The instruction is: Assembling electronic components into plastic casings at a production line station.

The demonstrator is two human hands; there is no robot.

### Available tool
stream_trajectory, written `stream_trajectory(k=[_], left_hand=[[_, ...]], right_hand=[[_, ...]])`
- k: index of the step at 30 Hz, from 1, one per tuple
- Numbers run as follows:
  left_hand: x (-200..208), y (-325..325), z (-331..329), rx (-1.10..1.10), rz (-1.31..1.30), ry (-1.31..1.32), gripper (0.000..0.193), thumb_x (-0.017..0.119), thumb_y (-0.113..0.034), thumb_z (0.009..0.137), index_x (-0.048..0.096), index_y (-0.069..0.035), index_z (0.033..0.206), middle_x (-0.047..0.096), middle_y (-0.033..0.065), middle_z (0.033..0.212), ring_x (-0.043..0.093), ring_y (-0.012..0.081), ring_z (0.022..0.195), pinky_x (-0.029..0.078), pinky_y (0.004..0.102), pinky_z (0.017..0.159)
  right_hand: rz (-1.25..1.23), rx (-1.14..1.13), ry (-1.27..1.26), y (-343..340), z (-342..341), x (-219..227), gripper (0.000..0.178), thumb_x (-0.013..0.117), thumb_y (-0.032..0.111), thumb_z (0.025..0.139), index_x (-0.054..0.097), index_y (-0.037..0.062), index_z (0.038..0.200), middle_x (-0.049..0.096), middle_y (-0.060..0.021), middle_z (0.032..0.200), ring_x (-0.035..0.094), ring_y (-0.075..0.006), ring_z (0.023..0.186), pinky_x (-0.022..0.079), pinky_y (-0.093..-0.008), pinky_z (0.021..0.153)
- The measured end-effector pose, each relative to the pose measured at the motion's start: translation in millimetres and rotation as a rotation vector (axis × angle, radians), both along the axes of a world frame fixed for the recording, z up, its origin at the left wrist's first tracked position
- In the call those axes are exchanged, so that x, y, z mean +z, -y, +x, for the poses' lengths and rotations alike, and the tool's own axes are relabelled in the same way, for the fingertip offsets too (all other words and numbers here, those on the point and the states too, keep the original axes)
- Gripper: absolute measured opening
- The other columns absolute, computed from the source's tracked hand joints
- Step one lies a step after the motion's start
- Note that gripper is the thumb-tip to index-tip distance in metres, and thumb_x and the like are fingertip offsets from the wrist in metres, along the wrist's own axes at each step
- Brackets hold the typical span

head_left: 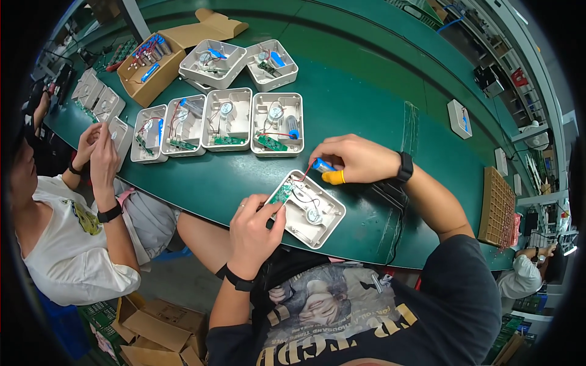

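Note:
A white plastic housing [326, 227] lies tilted on the table in front of me. Inside it are a green circuit board [282, 193] and a round speaker-like part [314, 215] on thin dark wires. My left hand [255, 229] grips the housing's left side, its fingertips at the circuit board. Just beyond the housing, my right hand [354, 160], with a yellow finger cot on one finger, pinches a blue cylindrical battery [322, 165]. A red wire runs from the battery down toward the circuit board.
Several similar white housings [227, 120] with boards and blue batteries stand in rows ahead. A cardboard box [143, 88] of batteries is at the far left. A co-worker [67, 226] works at my left. A brown gridded tray [493, 207] stands at the right.

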State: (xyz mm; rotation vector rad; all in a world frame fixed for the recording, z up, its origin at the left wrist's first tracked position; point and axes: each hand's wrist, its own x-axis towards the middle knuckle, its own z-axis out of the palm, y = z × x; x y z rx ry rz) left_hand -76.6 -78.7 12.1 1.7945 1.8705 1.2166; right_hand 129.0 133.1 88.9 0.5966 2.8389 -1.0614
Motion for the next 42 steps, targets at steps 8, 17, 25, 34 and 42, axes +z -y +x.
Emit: stream_trajectory(k=[8,17,25,34,42], left_hand=[[-2,-1,2,0.008,-0.016,-0.001,0.01,0.082,-0.006,0.086,0.08,0.0,0.094,0.071,0.0111,0.097,0.07,0.0308,0.085,0.056,0.0409,0.076],[-2,-1,1,0.015,-0.006,-0.006,0.01,0.081,-0.006,0.086,0.08,-0.001,0.094,0.071,0.0112,0.097,0.07,0.0315,0.086,0.056,0.0415,0.077],[-5,-3,0,0.017,0.006,-0.011,0.01,0.082,-0.006,0.086,0.08,-0.001,0.094,0.072,0.0109,0.098,0.07,0.0314,0.087,0.056,0.0417,0.077],[-7,-2,-1,0.001,0.013,-0.014,0.009,0.081,-0.006,0.087,0.079,-0.001,0.094,0.072,0.0107,0.099,0.07,0.0308,0.088,0.057,0.0412,0.077],[-18,2,-2,-0.038,0.034,-0.049,0.008,0.078,-0.003,0.089,0.079,0.0,0.097,0.073,0.0138,0.107,0.071,0.0337,0.094,0.058,0.0432,0.081]], right_hand=[[-0.007,-0.11,-0.081,49,3,-8,0.032,0.079,0.017,0.092,0.075,0.0013,0.12,0.067,-0.0138,0.089,0.067,-0.0312,0.074,0.054,-0.0411,0.068],[0.226,-0.082,-0.087,70,-2,-18,0.03,0.076,0.011,0.092,0.076,0.0027,0.121,0.067,-0.0151,0.095,0.068,-0.0367,0.083,0.056,-0.0476,0.076],[0.14,-0.11,-0.113,61,0,-30,0.034,0.075,0.008,0.093,0.073,0.0058,0.127,0.065,-0.0143,0.098,0.067,-0.035,0.088,0.055,-0.0454,0.078],[-0.199,-0.332,-0.035,65,5,-16,0.039,0.076,0.012,0.092,0.071,0.0082,0.131,0.067,-0.0159,0.107,0.07,-0.0362,0.094,0.056,-0.046,0.083],[-0.046,-0.074,-0.079,49,33,-60,0.049,0.07,0.029,0.103,0.061,0.0044,0.145,0.073,-0.017,0.107,0.073,-0.0304,0.084,0.057,-0.0411,0.076]])
